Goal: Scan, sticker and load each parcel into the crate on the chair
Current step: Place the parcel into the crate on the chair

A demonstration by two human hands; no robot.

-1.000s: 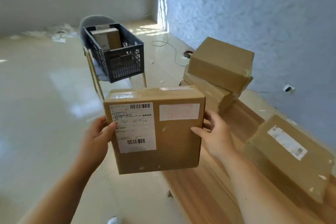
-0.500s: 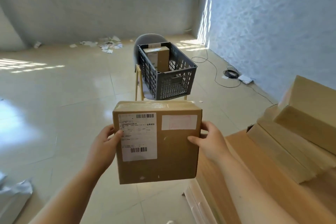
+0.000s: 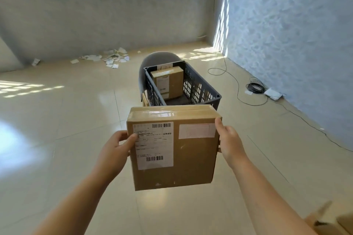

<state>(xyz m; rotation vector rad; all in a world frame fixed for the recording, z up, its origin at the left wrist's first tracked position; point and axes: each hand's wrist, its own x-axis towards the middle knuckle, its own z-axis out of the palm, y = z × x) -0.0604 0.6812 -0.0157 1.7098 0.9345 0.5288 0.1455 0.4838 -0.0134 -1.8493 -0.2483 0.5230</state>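
I hold a brown cardboard parcel (image 3: 193, 156) in front of me, its face carrying a white shipping label with barcodes on the left and a pale sticker at the upper right. My left hand (image 3: 114, 149) grips its left edge and my right hand (image 3: 229, 143) grips its right edge. Just beyond the parcel stands the dark grey slatted crate (image 3: 198, 86) on a grey chair (image 3: 158, 59). One smaller labelled parcel (image 3: 170, 80) stands upright at the crate's far end. The crate's near wall is hidden behind the held parcel.
Glossy tiled floor (image 3: 57, 120) surrounds the chair. A black cable (image 3: 236, 84) with a coil and a white box lies along the blue wall on the right. Scraps of paper (image 3: 107, 59) litter the floor by the far wall. A cardboard corner (image 3: 332, 223) shows at bottom right.
My view has turned left away from the wooden table and stacked boxes to face the crate, and I have come closer to it. Both hands have kept hold of the parcel.
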